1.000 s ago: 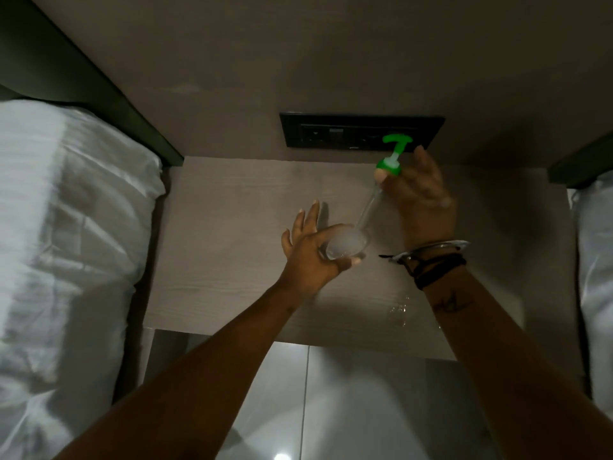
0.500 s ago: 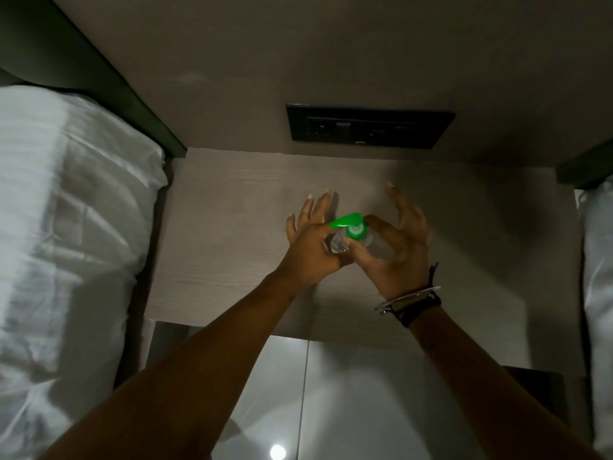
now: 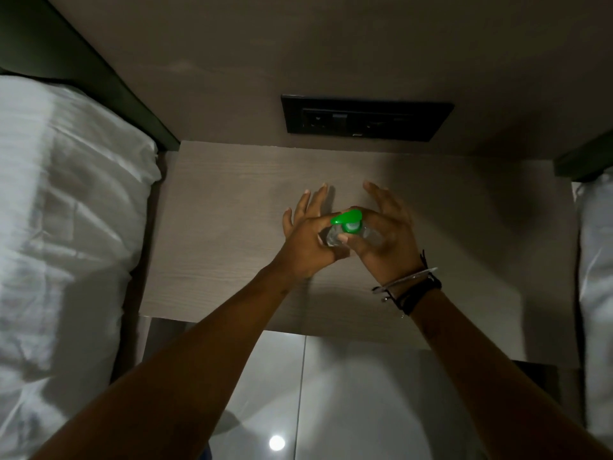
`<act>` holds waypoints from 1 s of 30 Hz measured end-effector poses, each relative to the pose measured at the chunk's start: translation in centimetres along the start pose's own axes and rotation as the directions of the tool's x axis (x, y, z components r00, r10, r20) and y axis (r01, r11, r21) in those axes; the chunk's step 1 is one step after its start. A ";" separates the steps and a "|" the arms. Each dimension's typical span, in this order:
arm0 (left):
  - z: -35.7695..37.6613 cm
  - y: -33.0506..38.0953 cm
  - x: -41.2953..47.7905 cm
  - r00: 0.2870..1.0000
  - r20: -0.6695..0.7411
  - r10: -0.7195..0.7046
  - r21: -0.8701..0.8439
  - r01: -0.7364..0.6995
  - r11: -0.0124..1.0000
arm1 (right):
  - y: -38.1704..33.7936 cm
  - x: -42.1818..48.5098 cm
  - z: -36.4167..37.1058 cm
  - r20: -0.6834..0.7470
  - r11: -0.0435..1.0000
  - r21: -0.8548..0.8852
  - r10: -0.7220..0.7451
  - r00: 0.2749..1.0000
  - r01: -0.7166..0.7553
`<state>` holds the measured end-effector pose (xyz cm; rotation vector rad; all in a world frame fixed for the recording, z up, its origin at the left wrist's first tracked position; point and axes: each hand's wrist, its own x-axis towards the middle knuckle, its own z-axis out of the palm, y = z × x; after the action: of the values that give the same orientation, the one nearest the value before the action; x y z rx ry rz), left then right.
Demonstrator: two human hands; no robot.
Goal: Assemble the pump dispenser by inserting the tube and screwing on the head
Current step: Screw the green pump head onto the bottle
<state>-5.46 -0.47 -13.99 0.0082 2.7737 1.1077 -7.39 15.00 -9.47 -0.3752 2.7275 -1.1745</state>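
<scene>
- While both hands are crowding it, clear bottle (image 3: 333, 236) is mostly getting hidden; tube not visible.
- Left hand (image 3: 306, 245) is wrapping the bottle, outer fingers splayed.
- Right hand (image 3: 384, 237) is pinching the collar under green pump head (image 3: 346, 220), other fingers spread.
- Bottle is standing roughly upright over nightstand (image 3: 232, 227), nozzle pointing left.
- Dark socket panel (image 3: 366, 121) is sitting beyond on the wall.

Person: two bare forearms, no sleeves

Right wrist (image 3: 406, 287): thin silver metal bangle (image 3: 411, 277) and black cord bracelets (image 3: 419, 293), loose ends trailing. Left wrist (image 3: 265, 277): nothing worn.
</scene>
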 end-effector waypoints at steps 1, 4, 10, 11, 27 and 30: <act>-0.1 0.0 0.0 1.000 0.009 -0.002 0.008 0.002 1.000 | -0.2 0.2 0.1 -0.030 0.999 -0.039 0.023 0.999 -0.024; -0.2 0.0 -0.3 1.000 0.017 0.014 -0.019 -0.013 1.000 | -0.7 0.3 0.4 -0.103 0.993 -0.081 0.083 0.991 -0.091; -0.3 0.0 -0.1 1.000 0.026 0.011 -0.053 -0.010 0.999 | 0.4 0.2 0.3 0.021 0.998 0.059 -0.007 1.000 0.005; -0.2 0.0 0.0 1.000 0.029 0.011 -0.046 -0.010 0.999 | 0.3 0.3 0.3 -0.020 0.999 0.046 -0.004 1.000 0.005; -0.4 -0.4 -0.2 0.995 0.013 0.096 -0.031 -0.096 0.995 | 0.5 0.1 0.7 -0.034 0.995 -0.088 0.038 0.999 -0.041; -0.9 -0.2 -0.1 0.994 0.054 0.091 -0.015 -0.090 0.996 | 0.8 -0.5 0.5 0.057 0.995 -0.095 -0.001 0.998 0.006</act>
<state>-5.52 -1.24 -13.53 0.1622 2.7426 1.1280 -6.91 15.32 -10.43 -0.4181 2.7415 -1.0211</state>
